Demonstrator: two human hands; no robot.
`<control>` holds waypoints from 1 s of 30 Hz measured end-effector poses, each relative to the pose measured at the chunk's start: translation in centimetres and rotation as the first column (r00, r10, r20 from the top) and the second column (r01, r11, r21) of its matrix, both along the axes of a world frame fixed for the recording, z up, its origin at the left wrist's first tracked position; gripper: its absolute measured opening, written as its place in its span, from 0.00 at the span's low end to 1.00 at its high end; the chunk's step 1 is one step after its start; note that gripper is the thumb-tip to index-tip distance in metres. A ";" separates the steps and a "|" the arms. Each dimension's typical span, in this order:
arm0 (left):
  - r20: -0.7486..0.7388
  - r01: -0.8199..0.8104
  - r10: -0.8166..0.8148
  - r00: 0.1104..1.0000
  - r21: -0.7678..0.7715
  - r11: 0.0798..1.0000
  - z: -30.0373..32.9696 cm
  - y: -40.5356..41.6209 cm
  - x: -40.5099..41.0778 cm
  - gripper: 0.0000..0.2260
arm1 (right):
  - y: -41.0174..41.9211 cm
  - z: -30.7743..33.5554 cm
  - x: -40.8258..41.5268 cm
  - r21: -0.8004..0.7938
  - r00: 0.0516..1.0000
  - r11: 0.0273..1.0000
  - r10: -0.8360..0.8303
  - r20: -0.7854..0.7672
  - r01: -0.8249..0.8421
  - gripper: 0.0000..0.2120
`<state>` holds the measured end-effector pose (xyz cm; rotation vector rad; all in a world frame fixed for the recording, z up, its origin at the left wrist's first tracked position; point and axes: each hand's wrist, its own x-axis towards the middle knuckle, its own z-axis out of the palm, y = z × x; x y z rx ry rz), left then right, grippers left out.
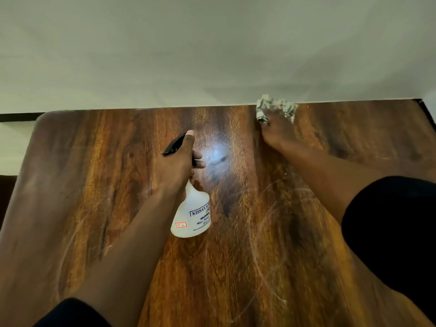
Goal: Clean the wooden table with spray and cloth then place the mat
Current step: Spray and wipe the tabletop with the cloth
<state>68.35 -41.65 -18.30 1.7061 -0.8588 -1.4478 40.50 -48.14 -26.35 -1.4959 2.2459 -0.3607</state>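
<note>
Your left hand (181, 161) gripping white spray bottle (192, 211), fingers curled round neck, held above wooden table (118, 185). Your right hand (278, 133) pressing crumpled cloth (276, 107) at table's far edge; finger state unclear.

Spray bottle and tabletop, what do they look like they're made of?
Spray bottle: likely translucent white plastic, matte, with a black plastic trigger head. Tabletop: wood or wood-look laminate, glossy; grain shows and the light glares off it.

Spray bottle (191, 213) above table (236, 267) centre; cloth (276, 109) right, at far edge
</note>
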 end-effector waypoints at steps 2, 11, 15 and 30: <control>0.035 -0.009 0.009 0.999 -0.006 1.000 0.1 0.1 0.8 0.24 | 0.3 0.5 4.2 -0.013 0.996 0.996 0.089 0.000 -0.089 0.27; 0.051 -0.092 0.092 0.994 -0.019 0.996 1.0 1.1 4.8 0.21 | 5.2 -1.2 16.3 -0.093 0.746 0.740 0.664 -0.057 -0.666 0.29; 0.052 -0.096 0.097 0.994 -0.008 0.995 1.4 2.1 6.3 0.25 | 5.2 0.3 12.3 -0.032 0.800 0.800 0.599 -0.020 -0.599 0.27; 0.054 -0.261 0.259 0.964 0.039 0.964 0.8 8.9 8.5 0.23 | 9.8 1.2 14.8 -0.075 0.970 0.971 0.233 0.073 -0.227 0.24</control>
